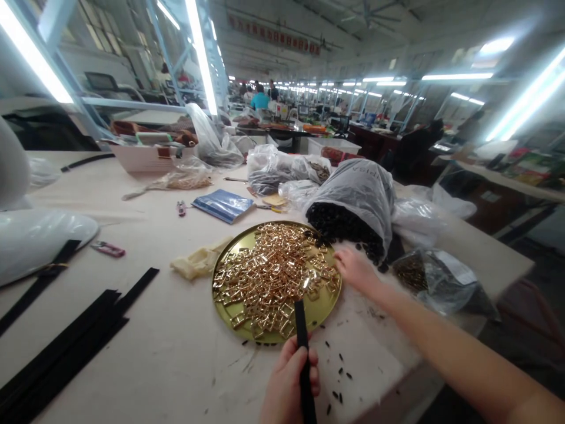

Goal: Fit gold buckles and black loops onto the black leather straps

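Observation:
My left hand [289, 377] is closed around a black strap [301, 324], whose far end points over the near edge of a round gold tray [324, 303]. Many small gold-coloured metal buckles [276, 265] lie heaped in the tray. At its right rim, my right hand [353, 268] has its fingers drawn together; whatever is between them is too small to make out. Just beyond that hand, small black pieces [344, 227] spill from a grey plastic bag [359, 185] lying on its side. More loose black pieces [341, 371] are scattered right of the strap.
A bundle of black straps [66, 347] lies at the left. Behind the tray are a blue packet [223, 205], thread snips [180, 208] and clear bags [273, 165]. A yellowish cloth [196, 263] touches the tray's left side. Another bag of metal parts [435, 280] lies right.

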A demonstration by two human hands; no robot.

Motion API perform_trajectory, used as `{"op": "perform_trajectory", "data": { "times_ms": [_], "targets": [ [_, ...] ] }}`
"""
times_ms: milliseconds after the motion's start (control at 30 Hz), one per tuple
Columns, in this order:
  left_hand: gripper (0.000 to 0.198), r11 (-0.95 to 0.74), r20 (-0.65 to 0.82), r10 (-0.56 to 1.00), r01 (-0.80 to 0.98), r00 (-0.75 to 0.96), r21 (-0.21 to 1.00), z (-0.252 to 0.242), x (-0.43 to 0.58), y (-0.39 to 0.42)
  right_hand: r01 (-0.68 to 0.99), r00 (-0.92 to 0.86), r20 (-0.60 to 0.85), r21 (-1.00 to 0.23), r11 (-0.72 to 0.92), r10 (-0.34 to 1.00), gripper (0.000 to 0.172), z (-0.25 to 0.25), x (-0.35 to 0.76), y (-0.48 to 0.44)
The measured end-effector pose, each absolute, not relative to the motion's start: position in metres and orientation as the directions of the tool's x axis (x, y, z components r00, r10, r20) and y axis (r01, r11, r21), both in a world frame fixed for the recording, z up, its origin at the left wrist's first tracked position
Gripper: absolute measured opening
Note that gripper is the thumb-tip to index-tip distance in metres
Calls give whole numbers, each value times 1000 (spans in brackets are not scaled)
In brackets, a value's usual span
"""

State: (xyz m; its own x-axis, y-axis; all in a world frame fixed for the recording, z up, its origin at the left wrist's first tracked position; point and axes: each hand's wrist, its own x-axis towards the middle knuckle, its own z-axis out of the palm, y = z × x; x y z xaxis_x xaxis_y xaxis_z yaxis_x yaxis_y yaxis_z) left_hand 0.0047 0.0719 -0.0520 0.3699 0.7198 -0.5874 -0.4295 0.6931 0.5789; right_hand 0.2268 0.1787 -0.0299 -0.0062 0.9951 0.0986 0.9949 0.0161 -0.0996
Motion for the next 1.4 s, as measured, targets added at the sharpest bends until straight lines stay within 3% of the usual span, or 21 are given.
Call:
{"op": "perform_trajectory", "data": {
  "times_ms": [167, 400, 600, 767, 867, 900, 933, 967, 1033, 1100, 1233, 1400],
  "targets": [
    [30, 713, -585, 701, -390, 409, 582, -65, 2, 75, 982, 183, 94, 19, -185, 979, 25, -30, 293, 206],
    [29, 716, -600, 696, -322, 394, 619, -68, 5, 74, 992, 124, 34, 33, -125, 992, 22, -45, 300, 198],
    [27, 655, -530, 733, -234, 427, 718, -50, 14, 62, 983, 71, 26, -170, -66, 997, 14, -43, 278, 192],
    [37, 575, -460, 762, -151, 456, 804, -42, 16, 54, 893, 38, 23, -450, -24, 999, 32, -30, 245, 168],
    [36, 523, -413, 807, -185, 422, 832, -38, 17, 52, 759, -38, -18, -650, 17, 999, 31, -23, 215, 129],
    [34, 501, -396, 825, -196, 403, 843, -36, 18, 51, 644, -43, -40, -765, -3, 998, 29, -21, 204, 115],
    [33, 483, -382, 839, -205, 388, 851, -34, 20, 50, 402, -29, -87, -913, -68, 996, 26, -19, 195, 102],
    [33, 466, -370, 851, -210, 373, 860, -32, 21, 49, 150, -22, -137, -980, -132, 990, 23, -18, 186, 91],
    [33, 433, -349, 871, -208, 346, 877, -29, 25, 46, -284, -7, -224, -934, -217, 974, 22, -15, 171, 73],
    [34, 399, -332, 891, -186, 310, 898, -29, 27, 41, -446, 41, -265, -868, -220, 963, 23, -13, 160, 63],
    [33, 361, -324, 907, -101, 269, 927, -32, 27, 31, -453, 162, -243, -879, -147, 956, 22, -13, 151, 54],
    [27, 209, -258, 914, 181, 314, 961, -33, 10, 27, -179, 140, -83, -982, -57, 987, 26, -17, 162, 44]
  ]
}}
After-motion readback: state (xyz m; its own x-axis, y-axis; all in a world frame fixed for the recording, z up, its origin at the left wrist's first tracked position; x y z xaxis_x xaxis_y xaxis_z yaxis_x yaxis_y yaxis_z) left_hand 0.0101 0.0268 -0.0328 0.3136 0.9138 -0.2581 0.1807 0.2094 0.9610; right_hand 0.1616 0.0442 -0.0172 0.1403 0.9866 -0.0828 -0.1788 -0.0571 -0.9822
